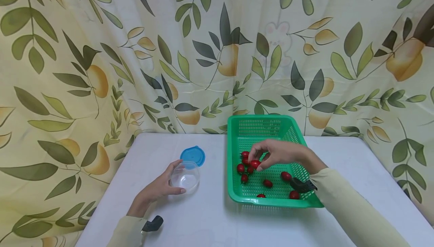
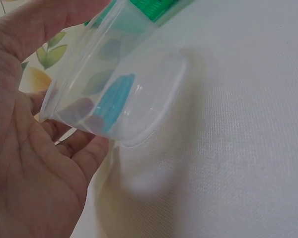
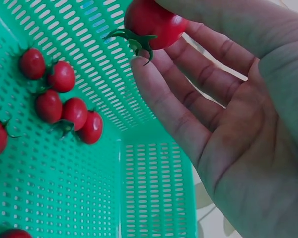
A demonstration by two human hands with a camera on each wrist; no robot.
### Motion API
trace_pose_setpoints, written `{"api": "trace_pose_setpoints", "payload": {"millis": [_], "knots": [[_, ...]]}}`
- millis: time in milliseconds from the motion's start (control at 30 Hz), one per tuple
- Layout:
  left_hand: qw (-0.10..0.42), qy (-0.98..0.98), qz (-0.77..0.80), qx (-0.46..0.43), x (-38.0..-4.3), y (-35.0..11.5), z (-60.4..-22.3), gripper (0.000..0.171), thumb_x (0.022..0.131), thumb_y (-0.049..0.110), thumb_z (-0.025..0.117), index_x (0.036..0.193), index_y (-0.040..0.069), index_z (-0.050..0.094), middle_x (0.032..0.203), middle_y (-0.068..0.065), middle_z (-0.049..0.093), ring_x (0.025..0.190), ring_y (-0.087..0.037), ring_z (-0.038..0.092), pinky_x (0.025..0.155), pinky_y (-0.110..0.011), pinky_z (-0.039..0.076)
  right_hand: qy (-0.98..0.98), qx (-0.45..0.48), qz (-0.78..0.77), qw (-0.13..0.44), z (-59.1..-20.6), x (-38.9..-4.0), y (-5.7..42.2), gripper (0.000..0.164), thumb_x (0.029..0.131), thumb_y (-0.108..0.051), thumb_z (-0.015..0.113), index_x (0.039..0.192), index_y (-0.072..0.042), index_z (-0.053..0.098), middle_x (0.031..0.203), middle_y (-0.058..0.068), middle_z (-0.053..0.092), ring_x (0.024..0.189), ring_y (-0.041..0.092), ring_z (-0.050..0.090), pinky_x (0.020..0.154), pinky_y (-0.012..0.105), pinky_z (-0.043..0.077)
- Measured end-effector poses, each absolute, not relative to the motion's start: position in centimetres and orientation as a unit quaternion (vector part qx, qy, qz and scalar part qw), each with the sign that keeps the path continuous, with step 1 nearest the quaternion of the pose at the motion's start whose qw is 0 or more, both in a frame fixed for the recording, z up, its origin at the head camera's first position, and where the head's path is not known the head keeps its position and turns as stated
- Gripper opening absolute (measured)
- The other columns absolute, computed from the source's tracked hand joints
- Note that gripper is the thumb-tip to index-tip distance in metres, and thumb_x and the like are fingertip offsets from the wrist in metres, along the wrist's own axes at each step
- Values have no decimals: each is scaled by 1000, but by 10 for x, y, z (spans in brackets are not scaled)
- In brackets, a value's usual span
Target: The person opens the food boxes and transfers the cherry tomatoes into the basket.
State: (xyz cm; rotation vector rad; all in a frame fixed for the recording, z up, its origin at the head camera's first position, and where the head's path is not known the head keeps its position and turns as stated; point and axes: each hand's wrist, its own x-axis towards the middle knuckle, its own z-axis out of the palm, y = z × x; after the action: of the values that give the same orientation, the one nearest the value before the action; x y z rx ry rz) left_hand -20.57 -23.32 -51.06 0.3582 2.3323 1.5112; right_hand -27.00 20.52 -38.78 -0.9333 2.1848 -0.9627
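My left hand (image 1: 159, 186) grips a clear plastic cup (image 1: 185, 177) around its side, thumb on the near side and fingers on the far side. In the left wrist view the cup (image 2: 124, 84) is tilted close over the white cloth. Over the green basket (image 1: 234, 186), my right hand (image 1: 279, 152) pinches a red cherry tomato (image 1: 255, 164) between thumb and fingers. Its green stem shows in the right wrist view, where the tomato (image 3: 154, 25) is held above the basket floor. Several more cherry tomatoes (image 3: 62, 77) lie in the basket, mostly toward its left side.
A blue round lid (image 1: 193, 155) lies on the white table (image 1: 203, 220), just behind the cup. The basket's raised walls surround the tomatoes. Behind the table hangs a leaf-patterned curtain (image 1: 203, 69).
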Motion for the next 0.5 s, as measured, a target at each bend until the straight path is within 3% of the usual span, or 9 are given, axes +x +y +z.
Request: {"api": "trace_pose_setpoints", "payload": {"millis": [300, 500], "knots": [[163, 833, 513, 131, -209, -237, -505, 101, 84, 23, 83, 160, 18, 18, 168, -13, 20, 154, -41, 10, 118, -72, 14, 815, -346, -372, 278, -386, -260, 209, 25, 93, -21, 75, 117, -15, 68, 116, 3, 69, 109, 29, 65, 93, 32, 56], [133, 840, 504, 148, -213, -244, -493, 88, 92, 25, 74, 161, 17, 18, 162, -12, 31, 152, -38, 23, 121, -59, 22, 849, -324, -365, 203, -379, -246, 212, 20, 99, -25, 67, 118, -18, 70, 117, -2, 69, 108, 23, 65, 93, 36, 55]]}}
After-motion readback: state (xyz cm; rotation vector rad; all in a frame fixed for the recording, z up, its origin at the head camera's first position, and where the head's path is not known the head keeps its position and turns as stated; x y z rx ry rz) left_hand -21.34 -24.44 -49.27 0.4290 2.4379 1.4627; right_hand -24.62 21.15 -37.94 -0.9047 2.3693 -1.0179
